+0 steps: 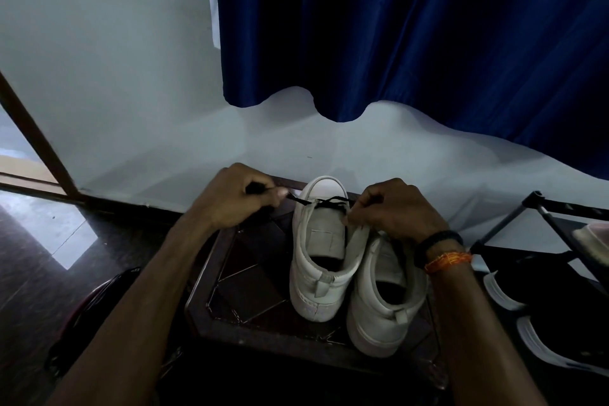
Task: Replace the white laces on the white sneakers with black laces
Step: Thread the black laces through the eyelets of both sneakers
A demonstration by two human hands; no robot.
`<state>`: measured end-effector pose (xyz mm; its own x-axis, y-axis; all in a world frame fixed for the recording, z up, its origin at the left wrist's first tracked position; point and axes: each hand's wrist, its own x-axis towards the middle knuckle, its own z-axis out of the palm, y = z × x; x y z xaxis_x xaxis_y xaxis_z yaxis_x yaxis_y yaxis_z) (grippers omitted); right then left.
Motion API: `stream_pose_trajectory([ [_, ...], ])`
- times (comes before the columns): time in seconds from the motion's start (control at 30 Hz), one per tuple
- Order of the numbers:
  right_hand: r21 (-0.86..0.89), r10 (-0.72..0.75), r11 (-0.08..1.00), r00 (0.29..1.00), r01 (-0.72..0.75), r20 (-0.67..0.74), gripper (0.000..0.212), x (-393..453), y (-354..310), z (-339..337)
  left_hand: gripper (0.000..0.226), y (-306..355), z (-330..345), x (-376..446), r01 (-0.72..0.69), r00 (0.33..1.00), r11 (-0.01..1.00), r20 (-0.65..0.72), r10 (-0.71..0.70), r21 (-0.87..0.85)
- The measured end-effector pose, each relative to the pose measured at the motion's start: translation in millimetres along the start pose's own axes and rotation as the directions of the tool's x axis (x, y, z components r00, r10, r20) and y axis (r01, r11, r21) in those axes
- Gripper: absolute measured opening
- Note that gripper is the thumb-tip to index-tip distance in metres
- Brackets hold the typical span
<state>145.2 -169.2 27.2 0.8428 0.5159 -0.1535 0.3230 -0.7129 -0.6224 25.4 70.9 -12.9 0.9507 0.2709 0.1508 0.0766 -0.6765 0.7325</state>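
Observation:
Two white sneakers stand side by side on a dark wooden stool [250,316], heels toward me. The left sneaker [321,250] has a black lace [324,201] crossing its front near the toe. My left hand [240,196] pinches one end of that lace to the left of the shoe, with more lace bunched in the fist. My right hand [395,208] pinches the other end at the shoe's right edge and partly covers the front of the right sneaker [385,300], which shows no lace.
A blue curtain [412,36] hangs over the pale wall behind the stool. A black shoe rack [540,208] stands at the right with black-and-white shoes [553,316] below it. A dark object [89,310] lies on the glossy dark floor at the left.

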Motion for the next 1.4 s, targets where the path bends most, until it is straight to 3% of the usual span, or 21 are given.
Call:
stream_pose_trajectory([
  [0.2,-0.009,0.008,1.0,1.0,-0.008,-0.001,0.013,1.5,1.2,0.1,0.013,-10.2,2.2,2.9,0.067,0.992,0.997,-0.109,-0.063,0.027],
  [0.33,-0.012,0.015,1.0,1.0,-0.015,0.005,0.014,2.7,1.5,0.4,0.009,-10.4,-7.2,1.6,0.121,0.936,0.935,-0.275,-0.22,-0.334],
  [0.43,-0.012,0.009,1.0,1.0,-0.009,0.008,0.015,2.5,1.3,0.4,0.014,-10.4,-21.5,-1.8,0.132,0.905,0.774,-0.243,-0.348,-0.619],
  [0.57,-0.027,0.01,1.0,1.0,-0.01,0.002,0.016,2.9,0.9,0.3,0.025,7.7,-17.0,-5.2,0.161,0.945,0.454,0.004,-0.327,-0.876],
  [0.63,-0.034,0.008,0.999,1.0,-0.008,-0.003,0.016,3.4,1.4,0.6,0.03,12.8,-16.6,-4.8,0.221,0.94,0.314,0.116,-0.321,-0.923],
  [0.67,-0.035,0.006,0.999,1.0,-0.006,-0.007,0.016,3.5,1.9,1.0,0.032,12.5,-17.9,-4.4,0.259,0.937,0.318,0.158,-0.31,-0.912],
  [0.73,-0.034,0.006,0.999,1.0,-0.007,-0.015,0.016,3.8,2.8,2.0,0.035,10.6,-21.5,-4.4,0.354,0.925,0.466,0.23,-0.303,-0.811],
  [0.8,-0.043,0.011,0.999,1.0,-0.012,-0.022,0.016,4.5,3.3,2.6,0.036,8.7,-22.8,-6.4,0.453,0.891,0.64,0.289,-0.351,-0.621],
  [0.87,-0.046,0.018,0.999,0.999,-0.019,-0.032,0.016,5.6,3.6,2.7,0.035,7.4,-19.8,-8.5,0.541,0.838,0.734,0.345,-0.424,-0.411],
  [0.97,-0.039,0.033,0.999,0.998,-0.035,-0.054,0.014,6.5,3.2,3.4,0.032,2.9,-14.0,-8.9,0.624,0.769,0.742,0.36,-0.528,-0.244],
  [1.13,-0.048,0.032,0.998,0.998,-0.035,-0.054,0.012,5.9,2.3,3.6,0.018,-5.8,-9.1,-5.6,0.629,0.758,0.764,0.328,-0.564,-0.139],
  [1.23,-0.044,0.009,0.999,0.999,-0.01,-0.035,0.013,4.5,1.0,2.7,0.027,-7.5,-2.5,-5.2,0.634,0.729,0.769,0.393,-0.561,-0.077],
  [1.3,-0.013,-0.02,1.0,0.999,0.019,-0.034,0.017,1.7,-1.4,3.3,0.037,-8.7,1.4,-4.8,0.596,0.743,0.802,0.405,-0.533,-0.038],
  [1.4,0.025,-0.062,0.998,0.996,0.063,-0.06,0.022,-0.2,-5.2,3.6,0.038,-8.1,7.8,-3.9,0.447,0.844,0.894,0.336,-0.419,-0.008],
])
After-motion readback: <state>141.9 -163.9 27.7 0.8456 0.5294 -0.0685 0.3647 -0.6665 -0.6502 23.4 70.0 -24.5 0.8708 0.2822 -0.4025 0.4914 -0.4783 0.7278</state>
